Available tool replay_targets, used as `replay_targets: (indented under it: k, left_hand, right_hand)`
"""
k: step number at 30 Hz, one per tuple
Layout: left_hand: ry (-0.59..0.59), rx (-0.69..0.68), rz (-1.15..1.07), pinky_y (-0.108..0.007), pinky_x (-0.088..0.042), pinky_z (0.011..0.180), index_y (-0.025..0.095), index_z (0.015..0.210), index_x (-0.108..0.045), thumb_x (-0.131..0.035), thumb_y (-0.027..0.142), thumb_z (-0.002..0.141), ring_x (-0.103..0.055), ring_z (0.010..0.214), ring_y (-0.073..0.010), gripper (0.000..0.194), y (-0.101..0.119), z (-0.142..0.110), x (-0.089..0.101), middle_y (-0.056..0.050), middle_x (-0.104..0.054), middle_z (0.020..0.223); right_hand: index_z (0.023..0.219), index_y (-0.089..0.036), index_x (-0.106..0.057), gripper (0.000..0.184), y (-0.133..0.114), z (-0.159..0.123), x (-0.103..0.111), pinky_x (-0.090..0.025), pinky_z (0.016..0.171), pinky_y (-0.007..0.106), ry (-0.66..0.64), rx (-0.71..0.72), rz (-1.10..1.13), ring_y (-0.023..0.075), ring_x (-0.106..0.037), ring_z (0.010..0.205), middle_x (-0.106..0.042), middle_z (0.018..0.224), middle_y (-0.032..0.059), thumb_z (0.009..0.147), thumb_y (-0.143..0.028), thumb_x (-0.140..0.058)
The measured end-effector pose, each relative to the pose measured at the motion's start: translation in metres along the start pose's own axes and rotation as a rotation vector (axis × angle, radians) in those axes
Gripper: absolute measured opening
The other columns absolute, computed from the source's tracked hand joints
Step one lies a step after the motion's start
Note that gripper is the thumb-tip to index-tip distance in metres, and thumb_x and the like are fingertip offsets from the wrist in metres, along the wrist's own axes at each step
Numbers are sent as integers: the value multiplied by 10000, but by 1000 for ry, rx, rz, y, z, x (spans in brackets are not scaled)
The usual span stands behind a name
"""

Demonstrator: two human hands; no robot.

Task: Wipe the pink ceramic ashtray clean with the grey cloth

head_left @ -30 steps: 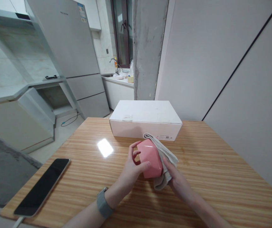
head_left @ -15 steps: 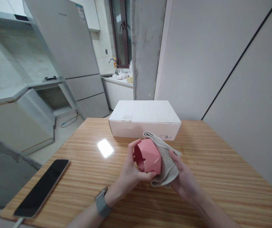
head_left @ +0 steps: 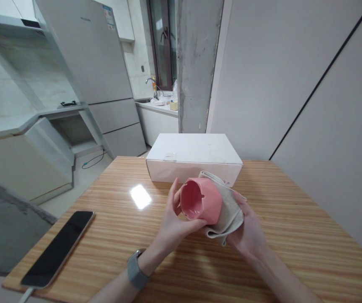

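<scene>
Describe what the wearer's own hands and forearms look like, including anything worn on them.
Both the left hand and right hand are ungloved, with no sleeve showing on either forearm. The left wrist wears a watch with a plain grey band; the right wrist has nothing on it.

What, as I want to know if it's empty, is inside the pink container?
Inside the pink container, held by the left hand, shiny pink inner wall and small glints show; no separate object is visible. Its faceted side hides the rest, which cannot be judged.

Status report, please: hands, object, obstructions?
Left hand gripping pink faceted cup, opening tilted leftward. Right hand pressing grey cloth against it. White box close behind.
</scene>
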State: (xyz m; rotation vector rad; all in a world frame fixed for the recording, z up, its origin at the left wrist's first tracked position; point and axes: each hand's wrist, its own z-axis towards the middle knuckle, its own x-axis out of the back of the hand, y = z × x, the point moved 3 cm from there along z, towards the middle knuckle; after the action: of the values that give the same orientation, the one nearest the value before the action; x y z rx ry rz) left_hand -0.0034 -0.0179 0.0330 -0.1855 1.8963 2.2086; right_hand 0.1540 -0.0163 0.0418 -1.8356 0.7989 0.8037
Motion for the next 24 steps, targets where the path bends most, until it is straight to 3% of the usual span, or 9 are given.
replay_targets:
  k: [4,7,12,15,18,20,24]
  left_hand:
    - [149,-49,11,-449,-393,1042,268,1420,-292,-832,245,574,-526,1205,-296,1004,2,0,4,-106,-530,1298]
    - [195,-75,70,-447,-387,1046,275,1401,-317,-808,251,590,-531,1190,-283,948,7,-2,4,-92,-510,1296]
    - [98,-159,179,-475,-341,1091,319,1454,-204,-866,212,516,-441,1287,-307,1153,5,-10,-4,-93,-423,1406]
    - [67,-215,264,-499,-279,1132,335,1470,-169,-874,213,535,-353,1357,-315,1177,-1,-12,-7,-96,-346,1480]
    - [64,-205,245,-490,-276,1139,338,1473,-148,-893,232,515,-333,1373,-309,1219,-5,-8,-6,-93,-321,1504]
    - [46,-201,229,-471,-298,1131,315,1451,-217,-912,235,468,-369,1351,-307,1206,-5,-4,-5,-88,-377,1470]
    - [-2,-236,258,-449,-349,1096,274,1369,-355,-919,232,429,-467,1264,-293,1097,4,1,-2,-68,-499,1357]
  right_hand:
    - [1022,-189,-731,285,19,-6,-3,-455,1003,406,-245,-67,-76,270,-654,1071,-769,996,60,787,-346,-694]
    - [1102,-183,-697,315,33,-10,-6,-435,1021,397,-349,-121,-150,251,-637,1105,-740,1093,74,808,-294,-698]
    - [1079,-188,-707,289,28,-1,-5,-486,963,399,-155,-93,-53,252,-671,1034,-763,1009,66,863,-351,-605]
    - [1024,-190,-727,283,22,6,-3,-515,921,406,-71,-99,2,258,-687,988,-776,935,57,873,-359,-557]
    - [1008,-179,-729,282,20,9,-1,-529,897,408,-77,-126,-2,259,-693,960,-776,917,54,865,-337,-545]
    - [991,-178,-732,266,20,10,1,-531,893,402,-92,-111,-11,254,-697,941,-777,912,47,852,-320,-556]
    - [958,-182,-738,221,13,10,2,-526,901,392,-114,40,-68,250,-703,912,-779,901,34,774,-237,-629]
